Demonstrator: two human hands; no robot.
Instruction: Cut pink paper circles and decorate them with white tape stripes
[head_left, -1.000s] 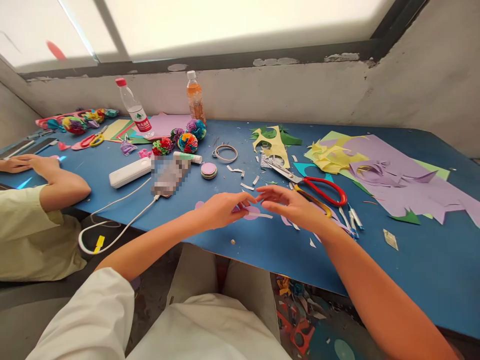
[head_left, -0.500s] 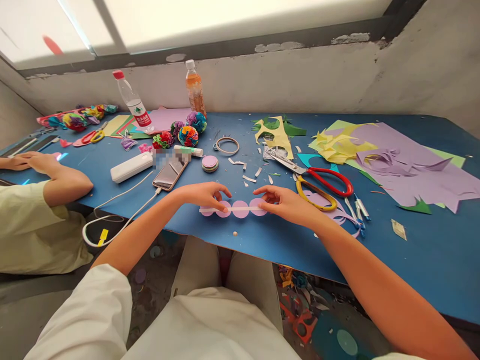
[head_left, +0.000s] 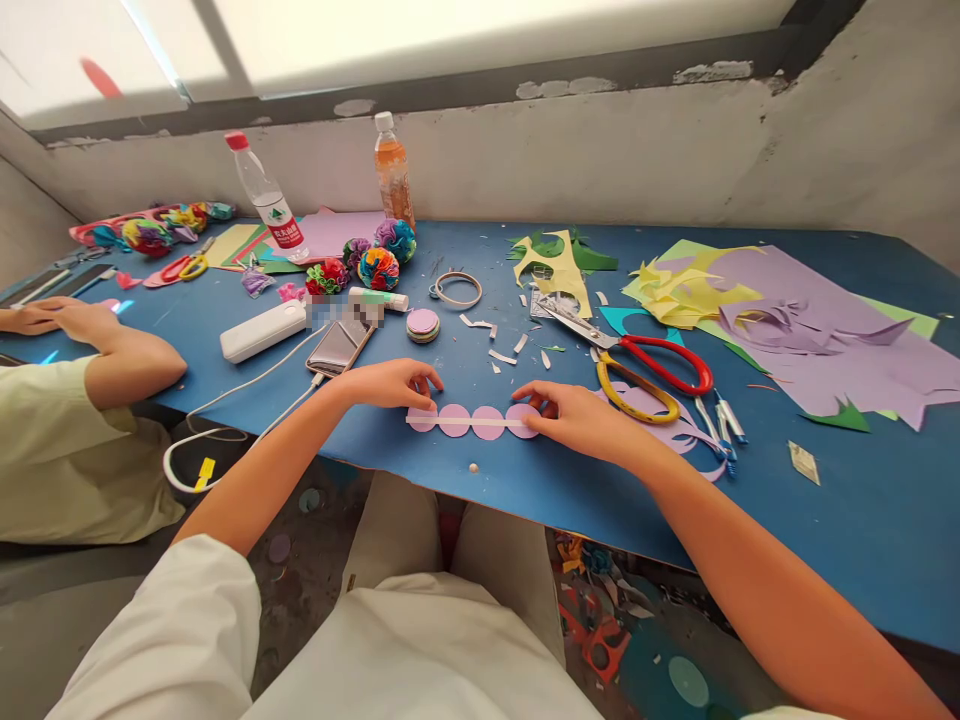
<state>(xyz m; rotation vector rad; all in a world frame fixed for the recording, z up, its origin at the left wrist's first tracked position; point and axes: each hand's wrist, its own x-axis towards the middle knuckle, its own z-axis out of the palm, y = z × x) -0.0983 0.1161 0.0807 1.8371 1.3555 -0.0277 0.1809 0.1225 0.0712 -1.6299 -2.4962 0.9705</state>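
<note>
Several purple paper circles (head_left: pixel 488 423) lie side by side in a row near the table's front edge, with a narrow white strip (head_left: pixel 459 421) running across them. At the row's left end, the thumb of my left hand (head_left: pixel 400 384) touches the circle there, its fingers curved and apart. My right hand (head_left: pixel 564 412) rests at the opposite end, fingertips on the last circle, fingers loosely bent and spread. Neither hand grasps anything. Just beyond the row sits a small stack of round paper pieces (head_left: pixel 423 325). Large scissors (head_left: pixel 660 362) with red and yellow handles lie beside my right hand.
A phone (head_left: pixel 341 345) on a cable, a white power bank (head_left: pixel 264 331), a glue stick (head_left: pixel 379 300) and a tape ring (head_left: pixel 459 290) lie beyond my left hand. Two bottles (head_left: pixel 394 180) stand behind. Purple sheets (head_left: pixel 840 340) and scraps cover the right. Another person's arm (head_left: pixel 135 355) rests at left.
My left hand has slid left from the second circle to the row's left end, uncovering more of the circles and strip. My right hand stays at the right end.
</note>
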